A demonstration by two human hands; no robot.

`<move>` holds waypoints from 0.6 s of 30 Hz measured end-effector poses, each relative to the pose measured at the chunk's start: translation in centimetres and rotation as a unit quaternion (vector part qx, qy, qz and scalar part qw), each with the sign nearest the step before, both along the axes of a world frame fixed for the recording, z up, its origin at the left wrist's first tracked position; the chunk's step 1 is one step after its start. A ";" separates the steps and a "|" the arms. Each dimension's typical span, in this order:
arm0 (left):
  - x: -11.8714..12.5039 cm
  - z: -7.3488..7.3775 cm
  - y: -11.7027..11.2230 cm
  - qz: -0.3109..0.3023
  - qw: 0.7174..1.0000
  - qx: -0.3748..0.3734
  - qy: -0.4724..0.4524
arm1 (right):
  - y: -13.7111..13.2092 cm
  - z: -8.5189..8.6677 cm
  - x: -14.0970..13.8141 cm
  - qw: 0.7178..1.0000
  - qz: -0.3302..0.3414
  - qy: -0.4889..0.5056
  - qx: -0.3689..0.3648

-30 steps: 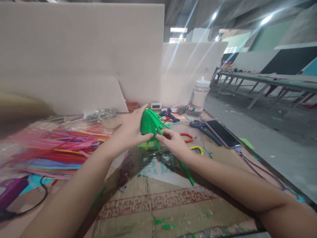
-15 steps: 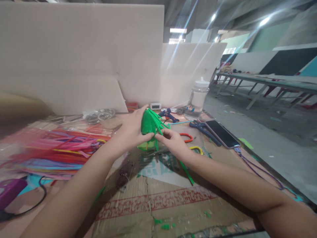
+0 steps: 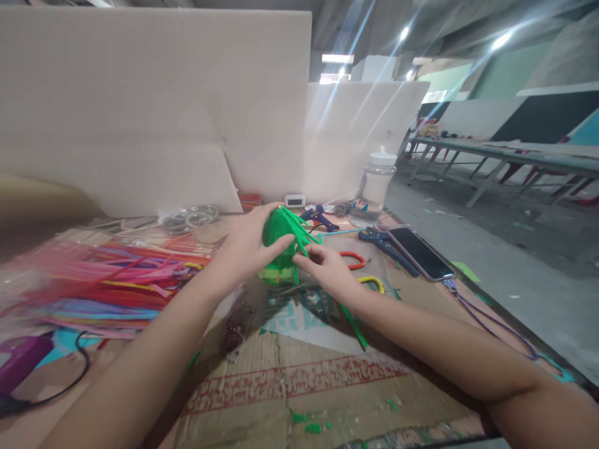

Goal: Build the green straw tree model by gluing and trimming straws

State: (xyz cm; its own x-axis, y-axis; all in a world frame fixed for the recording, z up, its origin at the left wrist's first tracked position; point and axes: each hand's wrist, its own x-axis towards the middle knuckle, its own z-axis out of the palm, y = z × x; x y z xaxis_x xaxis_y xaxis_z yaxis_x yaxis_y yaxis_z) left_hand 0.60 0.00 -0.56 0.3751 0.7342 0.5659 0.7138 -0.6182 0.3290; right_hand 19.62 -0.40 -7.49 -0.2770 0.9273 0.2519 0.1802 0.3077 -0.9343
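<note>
A green cone-like piece made of pipe cleaners stands above the cardboard, with loose green strands hanging down its right side. My left hand wraps round its left side and top, the thumb lying across its front. Green strands are pinched between the thumb and fingers of my right hand. Below that hand, a green strip lies slanting on the board. Scissors with one red handle and one yellow handle lie beside my right hand, their blades partly hidden.
Bundles of coloured pipe cleaners lie at the left near a purple device. Behind are a glue gun, a small digital clock and a water bottle. Pliers and a phone lie at the right.
My left thumb has lifted from the lower front of the green piece to higher up, uncovering more of its front. My right hand has stayed nearly still.
</note>
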 end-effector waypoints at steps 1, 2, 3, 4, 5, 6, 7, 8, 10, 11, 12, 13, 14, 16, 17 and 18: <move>0.1 -0.1 0.0 0.004 1.000 0.003 -0.004 | 0.0 0.0 -0.1 1.000 0.000 -0.002 0.000; 0.1 -0.1 0.0 0.009 1.000 0.003 -0.008 | -0.1 0.1 -0.1 1.000 -0.002 -0.005 0.002; 0.1 -0.2 0.0 0.014 1.000 0.003 -0.011 | 0.0 0.2 -0.1 1.000 -0.005 -0.007 0.006; 0.1 -0.2 0.0 0.019 1.000 0.003 -0.015 | 0.0 0.4 -0.1 1.000 -0.009 -0.009 0.011; 0.0 -0.2 0.1 0.022 1.000 0.002 -0.019 | 0.1 0.8 0.1 1.000 -0.008 -0.015 0.014; -0.1 -0.2 0.2 0.023 1.000 0.000 -0.021 | 0.3 1.3 0.4 1.000 0.003 -0.025 0.012; -0.3 -0.2 0.3 0.024 0.999 -0.004 -0.023 | 0.5 1.9 0.9 0.999 0.022 -0.042 0.006; -0.4 -0.2 0.4 0.025 0.999 -0.007 -0.025 | 0.8 2.6 1.6 0.997 0.050 -0.066 -0.002; -0.7 -0.3 0.6 0.027 0.999 -0.017 -0.028 | 1.4 4.0 3.5 0.986 0.100 -0.132 -0.001; -0.9 -0.3 0.7 0.026 0.999 -0.023 -0.030 | 1.7 4.6 4.6 0.980 0.111 -0.165 0.023; -1.0 -0.2 0.8 0.024 0.999 -0.028 -0.033 | 1.9 5.0 5.8 0.970 0.126 -0.201 0.054; -1.1 -0.2 0.9 0.020 0.999 -0.032 -0.036 | 2.2 5.3 6.9 0.956 0.145 -0.245 0.076; -1.2 -0.2 0.9 0.016 0.999 -0.035 -0.039 | 2.4 5.5 8.0 0.940 0.166 -0.284 0.088; -1.3 -0.2 1.0 0.017 0.998 -0.041 -0.041 | 2.6 5.3 9.8 0.917 0.194 -0.330 0.108; -1.3 -0.3 1.0 0.020 0.998 -0.043 -0.042 | 2.7 5.0 10.4 0.912 0.195 -0.341 0.120; -1.3 -0.3 1.0 0.023 0.998 -0.046 -0.044 | 2.8 4.6 10.9 0.909 0.190 -0.346 0.134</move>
